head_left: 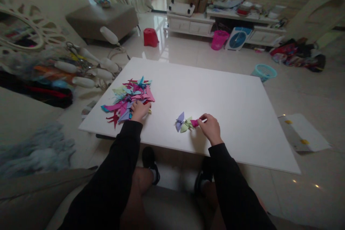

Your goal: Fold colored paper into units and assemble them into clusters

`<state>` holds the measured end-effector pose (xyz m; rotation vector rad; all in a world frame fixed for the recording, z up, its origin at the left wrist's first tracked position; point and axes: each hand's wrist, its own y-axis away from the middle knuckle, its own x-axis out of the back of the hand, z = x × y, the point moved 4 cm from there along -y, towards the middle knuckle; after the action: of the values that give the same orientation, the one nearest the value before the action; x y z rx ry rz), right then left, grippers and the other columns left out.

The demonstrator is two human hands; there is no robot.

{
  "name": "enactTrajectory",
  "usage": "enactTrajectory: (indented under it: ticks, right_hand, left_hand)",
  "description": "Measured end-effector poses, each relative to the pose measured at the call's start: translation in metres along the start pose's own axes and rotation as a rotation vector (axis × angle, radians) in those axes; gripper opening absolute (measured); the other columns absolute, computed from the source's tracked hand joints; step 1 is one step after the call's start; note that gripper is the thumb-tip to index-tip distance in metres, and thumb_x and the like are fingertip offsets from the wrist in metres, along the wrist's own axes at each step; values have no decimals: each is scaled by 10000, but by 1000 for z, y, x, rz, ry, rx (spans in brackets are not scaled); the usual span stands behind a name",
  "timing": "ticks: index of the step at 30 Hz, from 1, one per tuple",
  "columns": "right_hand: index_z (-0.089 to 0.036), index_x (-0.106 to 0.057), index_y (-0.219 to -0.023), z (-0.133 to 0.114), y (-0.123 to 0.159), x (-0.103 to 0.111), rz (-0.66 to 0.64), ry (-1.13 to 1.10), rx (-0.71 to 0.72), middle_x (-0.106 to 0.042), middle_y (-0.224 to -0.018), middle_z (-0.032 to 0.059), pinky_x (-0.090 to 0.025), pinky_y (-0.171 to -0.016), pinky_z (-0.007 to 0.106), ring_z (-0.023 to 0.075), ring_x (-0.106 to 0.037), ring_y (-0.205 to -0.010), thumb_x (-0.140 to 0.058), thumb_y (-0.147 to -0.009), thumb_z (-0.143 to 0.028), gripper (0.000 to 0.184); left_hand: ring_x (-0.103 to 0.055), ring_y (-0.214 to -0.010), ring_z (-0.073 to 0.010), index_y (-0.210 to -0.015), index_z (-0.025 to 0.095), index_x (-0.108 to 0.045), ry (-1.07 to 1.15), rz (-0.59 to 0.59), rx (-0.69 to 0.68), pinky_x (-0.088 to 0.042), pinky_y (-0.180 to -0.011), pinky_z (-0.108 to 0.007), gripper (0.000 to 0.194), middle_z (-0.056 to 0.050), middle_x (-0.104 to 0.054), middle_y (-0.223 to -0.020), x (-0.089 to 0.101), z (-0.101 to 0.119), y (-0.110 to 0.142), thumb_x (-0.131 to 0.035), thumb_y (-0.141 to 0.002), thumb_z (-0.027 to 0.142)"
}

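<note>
- White table (215, 93); heap of folded paper pieces (125, 97), mixed pinks, reds, blues, greens, lying by the left edge, loosely overlapping.
- Left hand (140, 110) on the heap's near right side, fingers bent down among the pieces; cannot tell whether they are closed on one.
- Right hand (211, 127) above the near edge, right of mid-length; thumb and fingertips pinched on magenta piece (194, 123).
- Magenta piece at the right end of a short row; pale green piece (185, 125) in the middle, purple piece (179, 122) at the left end. Green overlaps or abuts magenta, unclear which.
- Floor: light blue basket (264, 72) by the far right corner; white sheet (304, 133) beside the right edge; red stool (151, 37) beyond the far edge.
</note>
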<state>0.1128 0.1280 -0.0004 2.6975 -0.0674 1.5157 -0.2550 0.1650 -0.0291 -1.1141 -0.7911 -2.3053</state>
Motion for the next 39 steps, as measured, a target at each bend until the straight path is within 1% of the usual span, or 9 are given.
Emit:
enactTrajectory:
  ticks: [5, 8, 10, 15, 18, 22, 29, 36, 39]
  right_hand:
    - [-239, -665, -779, -5, 1, 7, 29, -59, -18, -710, -873, 30, -403, -668, 303, 188, -613, -733, -597, -816, -332, 121]
    - [-234, -654, -758, -7, -1, 12, 79, -140, 0, -716, -847, 31, -428, -686, 313, 182, -607, -694, -586, -818, -317, 123]
    - [-229, -652, -758, -8, -2, 14, 105, -232, 11, -719, -837, 30, -449, -697, 317, 178, -606, -677, -576, -817, -305, 123]
    - [-208, -664, -793, -18, -1, 14, 133, -463, 50, -710, -829, 42, -487, -688, 310, 178, -622, -699, -585, -817, -312, 133]
    - [-198, -680, -798, -24, 1, 12, 120, -553, 66, -709, -832, 48, -498, -679, 305, 179, -628, -724, -598, -823, -336, 162]
    - [-187, -719, -843, -31, 3, 6, 49, -629, 108, -714, -847, 47, -500, -655, 296, 164, -620, -709, -643, -797, -345, 182]
    - [-201, -745, -810, -37, 7, -5, -104, -591, 247, -693, -786, 23, -484, -642, 289, 146, -591, -679, -687, -786, -325, 139]
    - [-211, -726, -753, -38, 8, -6, -127, -615, 281, -677, -743, 8, -461, -626, 286, 140, -564, -649, -709, -779, -318, 112]
    - [-208, -706, -744, -38, 9, -4, -93, -627, 280, -664, -732, 4, -461, -620, 284, 138, -562, -636, -697, -781, -310, 109]
  left_hand:
    - [-290, -1440, -448, -1371, 43, -378, 46, 145, -27, -276, -1159, -591, 732, -307, -327, -1505, 19, 19, 25, -657, -832, 451]
    - [-313, -1426, -429, -1389, 95, -407, 80, 294, -163, -279, -1151, -623, 664, -258, -375, -1495, 27, 38, 54, -645, -848, 397]
    - [-366, -1404, -384, -1353, 154, -491, 103, 313, -319, -295, -1160, -591, 539, -194, -467, -1452, 25, 53, 74, -630, -855, 306]
    - [-633, -1108, -239, -1009, 192, -726, 299, -2, -758, -449, -1063, -397, 218, -78, -728, -1100, -4, 82, 116, -585, -846, 161]
    - [-678, -963, -208, -870, 197, -757, 349, -182, -887, -499, -965, -356, 182, -50, -761, -963, -21, 89, 134, -609, -801, 117]
    - [-672, -906, -201, -817, 203, -764, 331, -299, -1007, -511, -891, -340, 191, -39, -758, -882, -32, 92, 150, -628, -769, 78]
    - [-661, -902, -207, -815, 209, -764, 313, -344, -1069, -518, -869, -346, 210, -45, -752, -863, -32, 95, 155, -626, -761, 60]
    - [-661, -933, -210, -791, 215, -742, 346, -375, -1047, -517, -908, -361, 199, -45, -754, -879, -29, 97, 155, -612, -762, 67]
    - [-659, -1027, -212, -744, 204, -690, 469, -377, -1020, -499, -986, -382, 159, -54, -752, -1008, -24, 97, 154, -596, -753, 76]
